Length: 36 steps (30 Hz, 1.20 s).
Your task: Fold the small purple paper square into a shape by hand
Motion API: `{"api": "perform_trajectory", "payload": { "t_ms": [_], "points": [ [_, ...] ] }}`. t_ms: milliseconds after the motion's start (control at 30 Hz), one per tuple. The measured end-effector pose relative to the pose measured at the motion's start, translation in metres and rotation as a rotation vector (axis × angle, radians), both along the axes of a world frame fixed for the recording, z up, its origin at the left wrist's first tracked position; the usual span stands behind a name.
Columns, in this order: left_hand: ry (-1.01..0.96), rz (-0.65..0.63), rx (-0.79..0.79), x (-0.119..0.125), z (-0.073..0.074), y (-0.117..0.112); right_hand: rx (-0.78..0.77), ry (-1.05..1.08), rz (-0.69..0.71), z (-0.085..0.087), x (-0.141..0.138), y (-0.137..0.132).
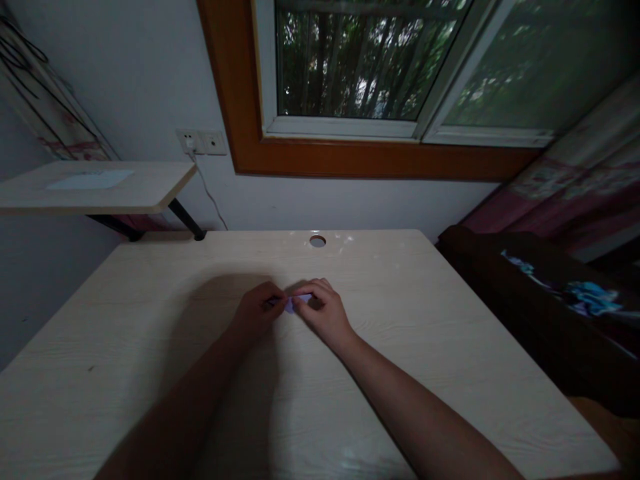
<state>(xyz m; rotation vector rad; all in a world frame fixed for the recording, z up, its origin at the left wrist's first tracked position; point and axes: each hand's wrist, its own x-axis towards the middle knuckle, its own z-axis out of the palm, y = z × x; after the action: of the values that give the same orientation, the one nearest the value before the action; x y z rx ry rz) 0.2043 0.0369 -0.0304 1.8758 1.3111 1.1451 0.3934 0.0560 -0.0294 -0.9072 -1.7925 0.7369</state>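
A small light-purple piece (289,306), thin and paper-like, is pinched between my two hands over the middle of the table. My left hand (259,308) is closed on its left side, thumb and forefinger pressed together. From the right, my right hand (327,311) grips it between thumb and forefinger, with the other fingers curled behind. Most of the purple piece is hidden by my fingers, so its full shape cannot be made out.
The pale wooden table (400,373) has a round cable hole (317,241) near its back edge. A raised shelf (165,190) on black legs stands at the back left, bearing a white sheet (93,179). Behind are a wall socket (201,142) and a window. Dark furniture (540,313) lies right.
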Motion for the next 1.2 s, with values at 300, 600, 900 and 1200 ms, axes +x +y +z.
{"api": "perform_trajectory", "payload": {
  "t_ms": [300,600,900,1200],
  "points": [
    [0.097,-0.012,0.071,0.003,0.002,-0.001,0.068,-0.105,0.023,0.0,-0.001,-0.001],
    [0.031,0.071,0.068,-0.002,0.0,-0.001,0.053,-0.061,-0.106,-0.004,0.002,0.003],
    [-0.101,0.128,-0.05,-0.008,-0.007,0.001,-0.253,0.227,-0.326,-0.016,0.009,0.014],
    [-0.091,0.08,-0.077,-0.006,-0.005,0.003,-0.242,0.134,0.014,-0.015,0.004,0.007]
  ]
}}
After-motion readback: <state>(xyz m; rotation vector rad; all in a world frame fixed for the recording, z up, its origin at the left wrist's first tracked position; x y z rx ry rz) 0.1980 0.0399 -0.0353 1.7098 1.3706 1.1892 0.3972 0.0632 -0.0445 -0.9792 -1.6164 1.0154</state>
